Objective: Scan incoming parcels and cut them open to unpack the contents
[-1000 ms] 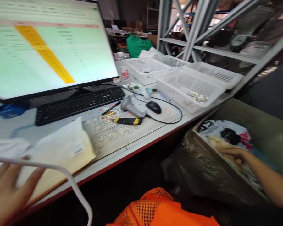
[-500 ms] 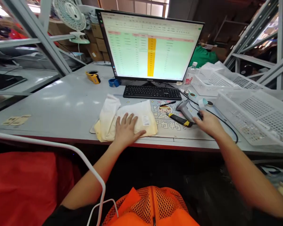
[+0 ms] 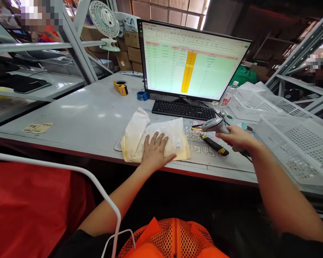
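My left hand lies flat with spread fingers on a white plastic-wrapped package with yellowish edges. A small barcode label shows on the package, just right of my fingers. My right hand is wrapped round the handle of a grey barcode scanner, whose head points left above the desk mat. Below the scanner a black and yellow utility knife lies on the printed mat.
Behind the package stand a black keyboard and a large monitor showing a spreadsheet. White perforated baskets and a plastic bottle stand on the right. A yellow tape dispenser and blue tape roll sit at the back left.
My right hand has closed round the scanner and lifted it off the mat, its head now turned left. My left hand stays on the package. The view has shifted slightly.
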The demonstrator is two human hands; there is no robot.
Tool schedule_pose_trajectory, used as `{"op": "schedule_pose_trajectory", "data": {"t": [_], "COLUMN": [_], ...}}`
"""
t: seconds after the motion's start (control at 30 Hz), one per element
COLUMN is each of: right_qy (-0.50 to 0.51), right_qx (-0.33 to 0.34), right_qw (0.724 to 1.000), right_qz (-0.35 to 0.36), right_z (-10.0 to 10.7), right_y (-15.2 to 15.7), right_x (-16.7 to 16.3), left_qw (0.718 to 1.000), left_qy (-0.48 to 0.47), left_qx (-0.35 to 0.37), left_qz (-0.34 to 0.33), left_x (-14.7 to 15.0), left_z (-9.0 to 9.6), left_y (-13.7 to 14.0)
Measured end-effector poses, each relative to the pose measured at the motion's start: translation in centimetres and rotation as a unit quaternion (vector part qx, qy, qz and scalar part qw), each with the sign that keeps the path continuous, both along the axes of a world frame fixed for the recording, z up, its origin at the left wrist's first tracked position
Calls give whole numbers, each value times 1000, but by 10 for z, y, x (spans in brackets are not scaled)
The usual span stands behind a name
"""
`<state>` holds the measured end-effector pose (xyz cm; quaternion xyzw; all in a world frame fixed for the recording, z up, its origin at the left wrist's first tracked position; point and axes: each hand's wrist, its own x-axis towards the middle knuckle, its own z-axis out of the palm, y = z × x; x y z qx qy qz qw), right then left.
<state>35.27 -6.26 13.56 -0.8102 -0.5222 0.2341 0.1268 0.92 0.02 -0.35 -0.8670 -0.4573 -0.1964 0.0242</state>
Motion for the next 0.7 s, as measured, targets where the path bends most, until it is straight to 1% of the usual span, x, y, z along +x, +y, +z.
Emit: {"op": "schedule_pose_trajectory", "data": {"t": [0.07,0.13,0.17,0.27,0.33,0.37,0.43,0.5,0.6,0.7], "right_qy": [62,64,50,11,3,3,-8,-65,-194,-249], "right_qx": [-35,-50,-47,-25,-17,-13,6,41,88,82], "right_qw": [993,983,978,959,954,957,967,978,974,963], "right_qz": [90,165,198,281,298,291,254,193,71,-63], "right_z": [29,50,56,64,60,56,43,23,-16,-56], "right_y": [-21,-37,-43,-47,-42,-39,-29,-16,4,19], "right_x": [-16,-36,-45,-66,-70,-68,-57,-38,0,31], "left_qw": [1000,1000,1000,1000,1000,1000,999,999,998,996], "left_qy": [-6,-11,-14,-20,-24,-27,-35,-43,-60,-81], "left_qx": [3,5,6,6,7,9,16,24,35,43], "left_qz": [-1,-2,-2,-4,-6,-8,-10,-10,-9,-11], "left_x": [-1,-1,-1,-2,-2,-2,-3,-4,-5,-6], "left_z": [-1,-2,-1,-1,-1,-1,-2,-3,-5,-8], "left_y": [0,0,0,-1,-1,-1,-1,-1,-1,1]}}
